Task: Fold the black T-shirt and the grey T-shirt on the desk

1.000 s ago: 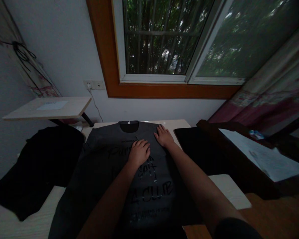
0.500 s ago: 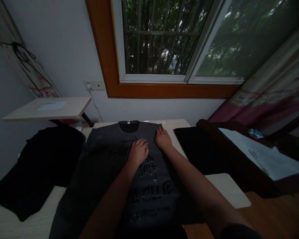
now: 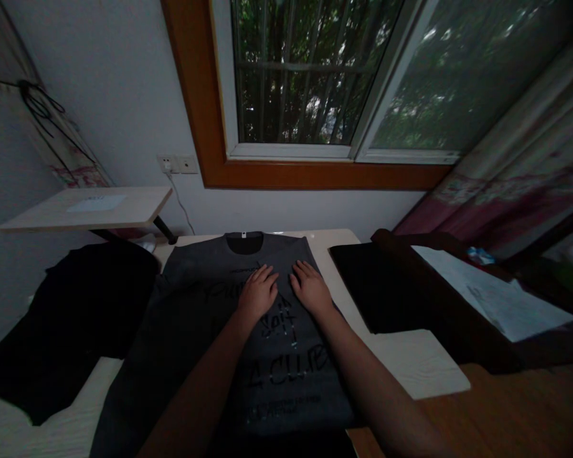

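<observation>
A dark grey T-shirt (image 3: 191, 318) with black lettering lies spread face up on a pale wooden table (image 3: 424, 366), its collar toward the window. My left hand (image 3: 256, 294) lies flat on the shirt's chest, fingers stretched out. Just to its right, my right hand (image 3: 309, 286) also rests flat on the shirt, fingers open, near the shirt's right side. Both hands sit side by side a little below the collar and hold nothing.
A black garment (image 3: 71, 318) lies on the table's left part. A black folded piece (image 3: 363, 286) lies at the right, beside a dark wooden frame with white paper (image 3: 496, 299). A small side shelf (image 3: 86, 208) stands at the left wall; a window (image 3: 296, 76) is ahead.
My right hand has slid from the shirt's right shoulder edge inward and toward me, ending beside my left hand. The left hand has stayed near the chest print.
</observation>
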A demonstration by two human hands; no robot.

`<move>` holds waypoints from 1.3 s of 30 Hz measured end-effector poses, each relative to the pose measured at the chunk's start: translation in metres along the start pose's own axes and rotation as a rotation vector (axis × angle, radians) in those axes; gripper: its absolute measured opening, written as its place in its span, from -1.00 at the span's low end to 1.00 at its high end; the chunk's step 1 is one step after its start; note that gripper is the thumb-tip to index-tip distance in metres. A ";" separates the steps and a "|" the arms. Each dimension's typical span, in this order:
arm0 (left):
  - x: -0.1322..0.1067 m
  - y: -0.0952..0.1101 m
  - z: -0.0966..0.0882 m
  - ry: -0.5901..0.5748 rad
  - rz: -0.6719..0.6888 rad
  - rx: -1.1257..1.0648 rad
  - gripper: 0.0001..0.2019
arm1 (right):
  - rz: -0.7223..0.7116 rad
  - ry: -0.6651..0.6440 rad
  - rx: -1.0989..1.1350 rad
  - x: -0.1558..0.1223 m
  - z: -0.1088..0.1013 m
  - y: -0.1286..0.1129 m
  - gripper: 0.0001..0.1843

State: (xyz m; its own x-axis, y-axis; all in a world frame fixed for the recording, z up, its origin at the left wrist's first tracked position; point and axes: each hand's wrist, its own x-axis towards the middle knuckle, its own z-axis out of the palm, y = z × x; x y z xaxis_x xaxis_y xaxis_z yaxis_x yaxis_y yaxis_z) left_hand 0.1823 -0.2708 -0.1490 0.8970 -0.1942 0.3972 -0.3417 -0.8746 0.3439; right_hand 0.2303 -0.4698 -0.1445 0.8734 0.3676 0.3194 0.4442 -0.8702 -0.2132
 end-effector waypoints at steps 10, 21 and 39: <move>-0.049 -0.068 -0.051 -0.102 -0.062 0.222 -0.56 | 0.173 0.128 -0.119 -0.018 -0.025 0.022 -0.60; -0.144 -0.131 -0.115 -0.083 -0.111 0.239 -0.55 | 0.301 0.006 -0.361 -0.046 -0.033 0.021 -0.53; -0.211 -0.134 -0.155 -0.038 -0.228 0.470 -0.55 | 0.271 -0.101 -0.398 -0.048 -0.044 0.021 -0.65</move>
State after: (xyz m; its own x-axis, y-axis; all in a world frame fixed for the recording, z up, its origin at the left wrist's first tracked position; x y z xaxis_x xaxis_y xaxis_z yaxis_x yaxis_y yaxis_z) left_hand -0.0052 -0.0440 -0.1473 0.9465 0.0157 0.3225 0.0181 -0.9998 -0.0045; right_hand 0.1896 -0.5203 -0.1238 0.9708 0.1231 0.2060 0.1044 -0.9896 0.0992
